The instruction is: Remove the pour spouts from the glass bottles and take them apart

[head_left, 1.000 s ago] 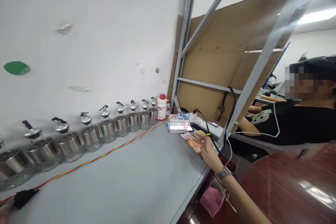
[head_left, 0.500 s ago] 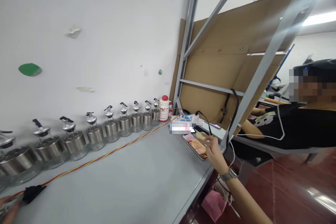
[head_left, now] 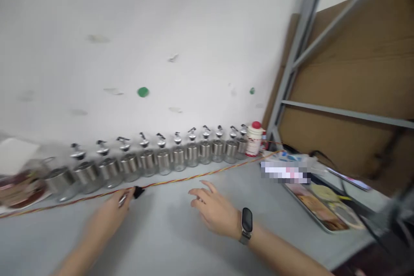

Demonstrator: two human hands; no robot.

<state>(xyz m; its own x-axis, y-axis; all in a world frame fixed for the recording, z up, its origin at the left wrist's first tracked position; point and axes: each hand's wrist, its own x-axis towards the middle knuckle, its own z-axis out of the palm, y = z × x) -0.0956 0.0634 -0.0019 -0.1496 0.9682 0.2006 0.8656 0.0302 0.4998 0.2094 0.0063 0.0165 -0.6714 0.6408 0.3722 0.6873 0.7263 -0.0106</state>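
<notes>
Open table (head_left: 168, 241) surface lies between the hands, near side of a red-and-yellow cord (head_left: 187, 178); beyond the cord a row of bottles (head_left: 163, 161) stands along the wall (head_left: 200, 30). The table's right edge runs past a phone (head_left: 318, 207). Left hand (head_left: 113, 211): fingers closed on a black-tipped item (head_left: 139, 192), located beside the cord; blur leaves its type and any contact with the cord unconfirmed. Right hand (head_left: 215, 211): fingers parted, slightly curled, empty. Left forearm enters from near left; right forearm, wearing a watch (head_left: 247, 220), from near right, palm downward.
</notes>
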